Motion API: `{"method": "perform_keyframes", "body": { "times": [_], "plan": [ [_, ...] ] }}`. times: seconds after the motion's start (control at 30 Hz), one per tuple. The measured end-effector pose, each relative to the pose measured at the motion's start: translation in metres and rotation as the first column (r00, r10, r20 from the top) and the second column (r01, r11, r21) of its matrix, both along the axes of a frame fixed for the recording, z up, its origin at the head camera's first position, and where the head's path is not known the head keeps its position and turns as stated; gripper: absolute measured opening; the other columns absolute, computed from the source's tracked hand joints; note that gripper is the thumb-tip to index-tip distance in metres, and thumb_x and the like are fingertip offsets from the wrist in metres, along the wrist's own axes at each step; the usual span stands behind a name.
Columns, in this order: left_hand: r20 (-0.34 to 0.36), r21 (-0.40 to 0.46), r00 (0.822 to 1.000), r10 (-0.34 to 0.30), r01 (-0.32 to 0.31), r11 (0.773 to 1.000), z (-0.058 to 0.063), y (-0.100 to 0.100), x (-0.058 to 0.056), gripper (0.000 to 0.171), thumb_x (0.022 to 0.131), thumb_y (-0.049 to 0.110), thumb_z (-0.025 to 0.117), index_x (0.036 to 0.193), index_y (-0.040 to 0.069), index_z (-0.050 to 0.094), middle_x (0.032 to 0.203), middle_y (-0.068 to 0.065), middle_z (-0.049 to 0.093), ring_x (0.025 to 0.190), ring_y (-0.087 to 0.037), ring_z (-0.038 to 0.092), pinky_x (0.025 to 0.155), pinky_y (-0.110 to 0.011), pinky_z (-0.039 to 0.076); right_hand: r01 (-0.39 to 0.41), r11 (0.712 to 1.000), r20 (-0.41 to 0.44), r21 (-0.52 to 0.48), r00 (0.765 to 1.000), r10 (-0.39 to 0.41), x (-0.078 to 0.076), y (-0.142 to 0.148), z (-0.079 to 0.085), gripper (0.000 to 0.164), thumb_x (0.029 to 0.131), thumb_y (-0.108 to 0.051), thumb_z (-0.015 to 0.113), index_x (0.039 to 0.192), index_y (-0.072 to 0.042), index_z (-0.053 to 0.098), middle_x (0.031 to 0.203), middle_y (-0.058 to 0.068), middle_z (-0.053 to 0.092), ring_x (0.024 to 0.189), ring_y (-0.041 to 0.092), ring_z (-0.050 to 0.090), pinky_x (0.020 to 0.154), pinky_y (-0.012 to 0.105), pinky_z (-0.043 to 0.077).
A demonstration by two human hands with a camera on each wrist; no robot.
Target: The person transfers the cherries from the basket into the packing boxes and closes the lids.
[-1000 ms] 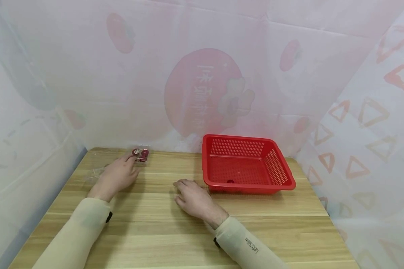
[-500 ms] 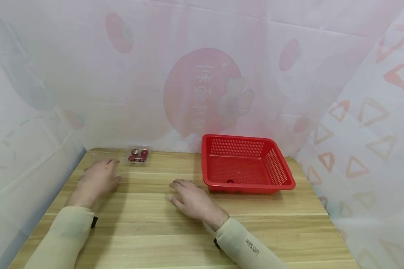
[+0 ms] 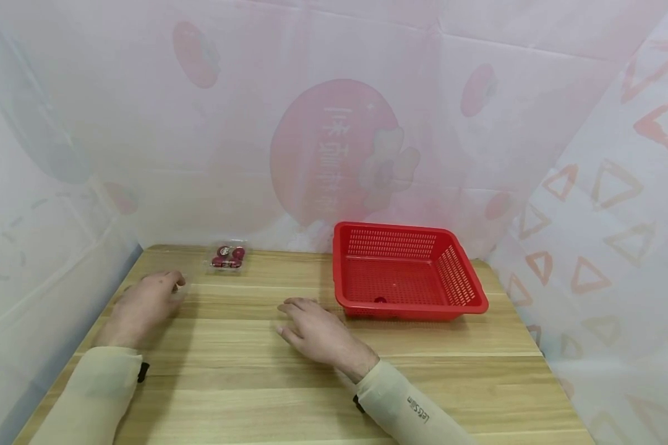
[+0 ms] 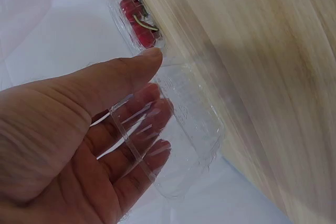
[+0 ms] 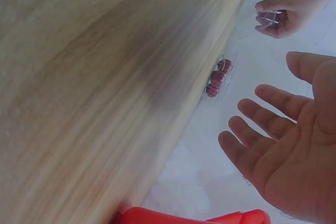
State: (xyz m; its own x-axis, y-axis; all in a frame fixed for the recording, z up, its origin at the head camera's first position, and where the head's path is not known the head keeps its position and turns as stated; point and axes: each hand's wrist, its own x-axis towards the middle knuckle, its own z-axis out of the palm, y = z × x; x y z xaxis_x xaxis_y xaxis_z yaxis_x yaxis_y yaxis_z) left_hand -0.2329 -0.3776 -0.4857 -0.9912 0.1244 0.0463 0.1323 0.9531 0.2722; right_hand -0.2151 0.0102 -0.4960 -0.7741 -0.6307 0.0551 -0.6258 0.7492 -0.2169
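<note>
My left hand [image 3: 145, 303] is at the table's left side, its thumb and curled fingers around a clear plastic piece [image 4: 191, 124] shaped like a lid or shallow box. The fingers show through the plastic in the left wrist view. Just beyond lies a clear plastic box [image 3: 227, 270] with several dark red cherries [image 4: 137, 22], a green stem on top. My right hand [image 3: 323, 334] hovers low near the table's middle, left of the red basket, with fingers spread and nothing in them. In the right wrist view its palm and fingertips show bare.
The red perforated basket [image 3: 412, 307] stands at the back right, and one small dark red cherry [image 3: 380, 300] lies inside near its front wall. The wooden table [image 3: 245, 395] is bounded by printed fabric walls [image 3: 228, 154] at the back and sides.
The left hand has drawn away from the cherry box, moving left and toward the person, and now grips the clear plastic piece. The right hand has barely shifted left.
</note>
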Motion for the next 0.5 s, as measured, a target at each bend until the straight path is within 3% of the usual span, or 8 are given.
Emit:
{"method": "perform_keyframes", "body": {
  "times": [0.07, 0.2, 0.5],
  "plan": [
    [-0.007, -0.002, 1.000, -0.008, 0.008, 1.000, 0.0004, -0.0004, 0.0003, 0.019, 0.111, 0.011, 0.065, 0.121, -0.004, 0.074, 0.118, -0.029, 0.080, 0.105, -0.049, 0.077, 0.085, -0.068, 0.065, 0.001, 1.000, -0.002, 0.002, 1.000, -0.001, -0.0003, -0.0001, -0.0001, 0.050, 0.123, -0.043, 0.062, 0.166, -0.018, 0.066, 0.173, 0.002, 0.066, 0.164, 0.022, 0.062, 0.138, 0.044, 0.054],
    [-0.027, -0.020, 0.999, -0.023, 0.023, 1.000, 0.0014, 0.0002, 0.0019, 0.003, 0.106, 0.000, 0.070, 0.104, 0.002, 0.071, 0.095, -0.012, 0.072, 0.086, -0.029, 0.062, 0.071, -0.050, 0.057, 0.003, 1.000, -0.010, 0.002, 1.000, -0.003, -0.0004, 0.0000, -0.0005, 0.050, 0.123, -0.043, 0.063, 0.165, -0.018, 0.067, 0.173, 0.002, 0.067, 0.163, 0.021, 0.062, 0.137, 0.044, 0.055],
    [-0.069, -0.038, 0.998, -0.009, 0.007, 0.999, 0.0085, 0.0072, 0.0070, 0.014, 0.104, 0.004, 0.083, 0.102, 0.007, 0.069, 0.091, -0.009, 0.072, 0.082, -0.026, 0.063, 0.066, -0.048, 0.056, 0.005, 1.000, -0.008, 0.000, 1.000, -0.005, 0.0015, -0.0002, 0.0011, 0.050, 0.123, -0.043, 0.062, 0.166, -0.018, 0.066, 0.173, 0.002, 0.066, 0.164, 0.022, 0.062, 0.136, 0.043, 0.056]
  ]
}}
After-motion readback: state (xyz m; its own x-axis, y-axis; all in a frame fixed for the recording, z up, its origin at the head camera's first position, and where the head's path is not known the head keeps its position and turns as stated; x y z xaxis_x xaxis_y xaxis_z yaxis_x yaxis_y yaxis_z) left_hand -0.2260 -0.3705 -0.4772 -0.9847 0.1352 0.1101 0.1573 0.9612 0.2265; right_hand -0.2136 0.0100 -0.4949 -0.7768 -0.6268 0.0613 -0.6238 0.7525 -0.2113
